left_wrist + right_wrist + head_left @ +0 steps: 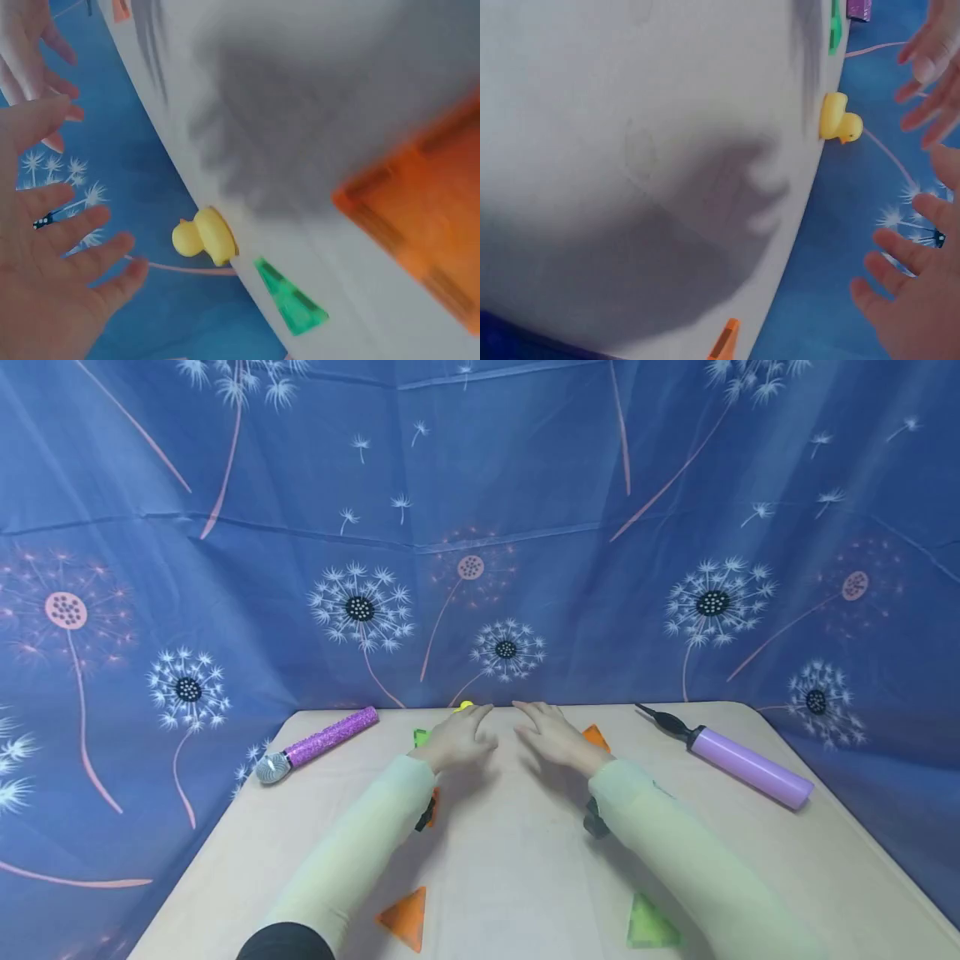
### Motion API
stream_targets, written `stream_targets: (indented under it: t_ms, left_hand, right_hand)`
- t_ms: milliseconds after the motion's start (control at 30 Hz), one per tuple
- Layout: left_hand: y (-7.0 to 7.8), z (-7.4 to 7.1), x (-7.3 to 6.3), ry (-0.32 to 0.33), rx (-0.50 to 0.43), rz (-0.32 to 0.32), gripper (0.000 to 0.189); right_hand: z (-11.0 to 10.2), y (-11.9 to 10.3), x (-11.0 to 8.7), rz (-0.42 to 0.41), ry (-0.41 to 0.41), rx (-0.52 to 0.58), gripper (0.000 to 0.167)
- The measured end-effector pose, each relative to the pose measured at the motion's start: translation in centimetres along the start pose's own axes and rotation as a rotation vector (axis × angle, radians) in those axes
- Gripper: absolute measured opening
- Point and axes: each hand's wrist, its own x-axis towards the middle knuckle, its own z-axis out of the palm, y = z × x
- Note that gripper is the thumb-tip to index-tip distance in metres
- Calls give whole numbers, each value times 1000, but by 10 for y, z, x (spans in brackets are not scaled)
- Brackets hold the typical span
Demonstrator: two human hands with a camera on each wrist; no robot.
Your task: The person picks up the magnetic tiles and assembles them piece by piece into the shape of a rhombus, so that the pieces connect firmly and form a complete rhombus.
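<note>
Both hands hover over the far part of the table, fingers spread and nothing held. My left hand (457,743) is nearest a small yellow rubber duck (214,236) at the far edge, mostly hidden behind that hand in the head view. A green translucent triangle (291,298) lies beside the duck. Under the left forearm is an orange translucent tile (424,217). Facing the left hand across a gap is my right hand (558,739). Close to its wrist lies another orange tile (596,738), partly covered. Shadows of the hands fall on the tabletop.
A glittery purple microphone (330,739) lies at left; a purple hand pump (750,768) at right. Nearer are an orange triangle (407,918) and a green tile (651,924). A blue piece (525,341) shows in the right wrist view. Behind the table hangs a dandelion-print cloth (570,577).
</note>
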Motion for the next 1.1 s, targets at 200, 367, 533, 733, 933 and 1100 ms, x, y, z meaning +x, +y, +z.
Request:
stream_targets:
  t_ms: [200,367,533,733,933,1100]
  left_hand:
    - [-15,-10,-18,-24,19,98,51]
    - [-24,-18,-38,7,43,153,37]
    - [-32,-22,-60,5,22,193,31]
    - [-43,-18,-85,-24,14,201,32]
    - [-57,-11,-106,-28,8,186,39]
    - [-70,0,-120,-15,18,216,40]
  right_hand:
    - [-5,-6,-9,-81,-5,54,53]
    - [-8,-16,-19,-159,8,126,41]
    - [-4,-28,-28,-220,12,229,28]
    - [6,-44,-36,-299,-1,259,25]
    - [18,-67,-45,-348,-48,234,30]
    - [30,-85,-56,-383,-118,220,32]
